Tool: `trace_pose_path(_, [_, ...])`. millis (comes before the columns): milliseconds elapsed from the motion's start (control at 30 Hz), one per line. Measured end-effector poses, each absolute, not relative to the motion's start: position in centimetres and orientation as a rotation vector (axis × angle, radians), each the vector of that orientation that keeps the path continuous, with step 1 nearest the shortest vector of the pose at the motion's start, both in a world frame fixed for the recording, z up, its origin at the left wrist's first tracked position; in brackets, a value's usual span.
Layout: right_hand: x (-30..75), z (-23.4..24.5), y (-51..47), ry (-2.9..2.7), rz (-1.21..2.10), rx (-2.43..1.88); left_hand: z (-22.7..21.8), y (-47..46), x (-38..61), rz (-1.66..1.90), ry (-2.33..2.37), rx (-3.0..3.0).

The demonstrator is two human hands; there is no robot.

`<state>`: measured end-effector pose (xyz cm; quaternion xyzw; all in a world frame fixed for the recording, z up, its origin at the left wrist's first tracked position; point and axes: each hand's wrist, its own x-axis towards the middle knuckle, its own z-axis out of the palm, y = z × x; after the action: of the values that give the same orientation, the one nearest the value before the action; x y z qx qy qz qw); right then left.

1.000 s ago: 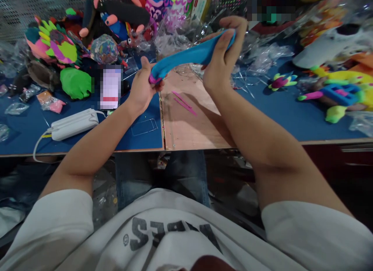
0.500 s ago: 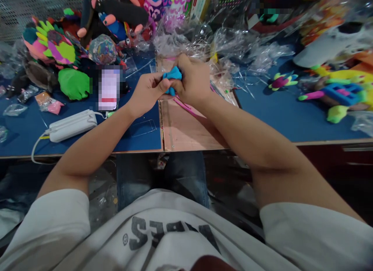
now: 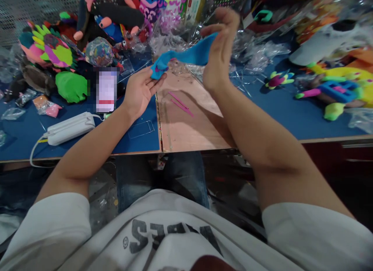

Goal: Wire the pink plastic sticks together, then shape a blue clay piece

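A strip of blue modelling clay (image 3: 189, 55) is stretched out in the air between my hands. My left hand (image 3: 140, 90) is turned palm up, with the clay's crumpled, purple-flecked end at its fingertips. Higher up and to the right, my right hand (image 3: 220, 55) has the other end against its palm side; its upper fingers are bent and slightly blurred. Where its thumb lies is hidden. Below the clay, thin pink strips (image 3: 181, 104) lie on the bare wooden board (image 3: 192, 131).
Left of my hands are a phone (image 3: 106, 90), a white power strip (image 3: 71, 128) and a green clay lump (image 3: 71, 86). Clear plastic wrap (image 3: 256, 55) litters the back. A small clay turtle (image 3: 278, 80) and colourful clay figures (image 3: 338, 88) lie on the right.
The blue clay was bunched between both hands and is now drawn out into a long strip. My right hand has moved up and right; my left hand has turned palm up.
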<state>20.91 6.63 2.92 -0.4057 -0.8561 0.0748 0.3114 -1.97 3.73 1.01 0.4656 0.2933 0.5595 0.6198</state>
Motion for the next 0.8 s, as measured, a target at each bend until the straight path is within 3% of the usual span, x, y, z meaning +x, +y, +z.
trace_pose_path(300, [16.2, -0.7, 4.4, -1.827, 0.327, -1.010, 2.2, 1.4, -1.0, 1.212, 0.517, 1.239])
trace_pose_path(567, [20.6, -0.5, 6.8, -2.180, 0.511, -1.060, 2.5, 3.1, -3.1, 1.319, 0.568, 1.176])
trace_pose_path(800, [19.2, -0.5, 7.3, -1.689, 0.552, -1.020, 1.2, 3.2, -1.9, 1.385, 0.504, 1.325])
